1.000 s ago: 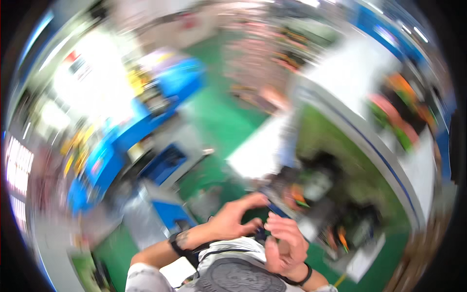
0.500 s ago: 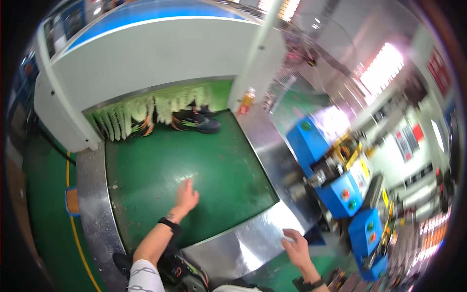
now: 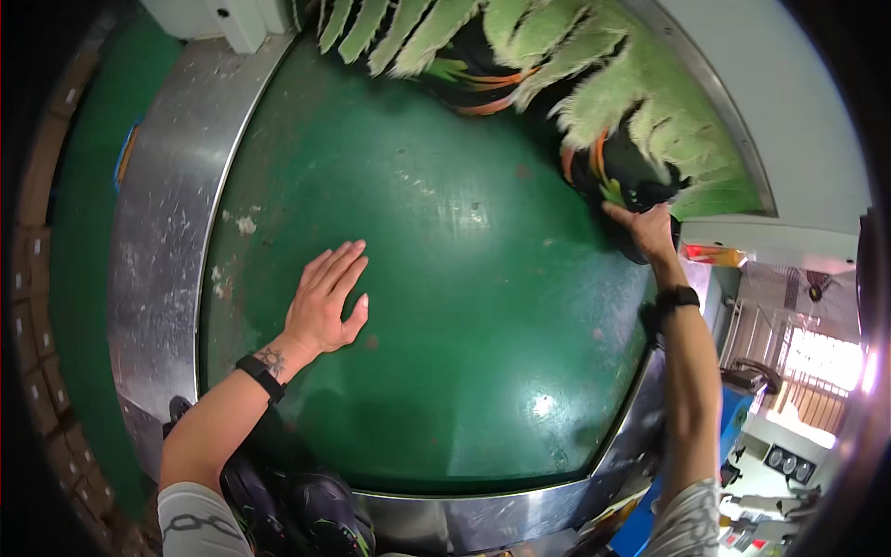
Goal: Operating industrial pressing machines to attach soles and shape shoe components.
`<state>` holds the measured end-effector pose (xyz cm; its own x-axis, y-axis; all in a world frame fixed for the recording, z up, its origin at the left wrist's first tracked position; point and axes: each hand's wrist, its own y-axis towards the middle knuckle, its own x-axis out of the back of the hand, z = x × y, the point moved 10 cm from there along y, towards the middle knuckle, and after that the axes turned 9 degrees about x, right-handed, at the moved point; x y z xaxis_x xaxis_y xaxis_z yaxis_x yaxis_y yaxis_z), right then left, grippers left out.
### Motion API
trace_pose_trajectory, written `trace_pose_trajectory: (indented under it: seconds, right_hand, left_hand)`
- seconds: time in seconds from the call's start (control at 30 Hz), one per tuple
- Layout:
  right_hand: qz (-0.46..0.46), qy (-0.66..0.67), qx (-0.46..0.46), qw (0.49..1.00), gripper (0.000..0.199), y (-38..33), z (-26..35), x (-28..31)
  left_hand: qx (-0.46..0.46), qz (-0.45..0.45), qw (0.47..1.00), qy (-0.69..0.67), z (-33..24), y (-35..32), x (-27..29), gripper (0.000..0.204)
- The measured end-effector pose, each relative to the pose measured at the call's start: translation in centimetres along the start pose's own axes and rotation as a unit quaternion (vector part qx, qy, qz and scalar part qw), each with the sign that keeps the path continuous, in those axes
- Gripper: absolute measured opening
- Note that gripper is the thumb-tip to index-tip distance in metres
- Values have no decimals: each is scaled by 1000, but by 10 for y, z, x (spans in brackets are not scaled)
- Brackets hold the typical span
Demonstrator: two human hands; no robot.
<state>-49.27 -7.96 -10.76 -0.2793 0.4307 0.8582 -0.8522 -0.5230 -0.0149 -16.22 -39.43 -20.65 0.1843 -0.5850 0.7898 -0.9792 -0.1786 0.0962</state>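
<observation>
My right hand (image 3: 652, 230) is closed on the near end of a black shoe (image 3: 639, 172) with orange and green marks, its thumb on the side. That shoe lies partly under the pale green fringed curtain (image 3: 589, 51) at the far right of the green conveyor belt (image 3: 445, 343). A second black shoe (image 3: 478, 79) with the same colours sits farther left, largely covered by the fringe strips. My left hand (image 3: 323, 302) is open, fingers stretched forward, over the left part of the belt, holding nothing.
Metal edging (image 3: 172, 232) frames the belt on the left and along the front (image 3: 483, 522). More black shoes (image 3: 320, 511) show below the front left edge. A small orange-red bottle (image 3: 715, 254) is beside the machine's white housing (image 3: 789, 84). Cardboard boxes (image 3: 35, 306) line the far left.
The view has swung closer to the curtain. My right hand has gone from the front metal edge to the right shoe and taken hold of it. My left hand has opened its fingers.
</observation>
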Motion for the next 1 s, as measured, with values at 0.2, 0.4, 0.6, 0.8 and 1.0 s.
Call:
trace_pose_trajectory:
  seconds: [0.2, 0.4, 0.6, 0.8, 1.0]
  right_hand:
    - [51, -55, 11, 997, 53, -65, 75, -96]
    - [-10, 556, -282, 782, 61, -380, 154, -113]
    - [133, 287, 261, 912, 86, -479, 273, 59]
    - [-211, 358, 80, 906, 94, -592, 235, 131]
    - [-163, 489, -129, 847, 74, -731, 223, 109]
  left_hand:
    - [15, -27, 991, 129, 26, -62, 41, 53]
    - [216, 103, 965, -108, -38, -69, 12, 69]
    - [360, 681, 466, -437, -300, -247, 10, 78]
    - [138, 434, 631, -628, -404, -249, 66, 87]
    - [152, 492, 551, -656, -488, -340, -3, 74]
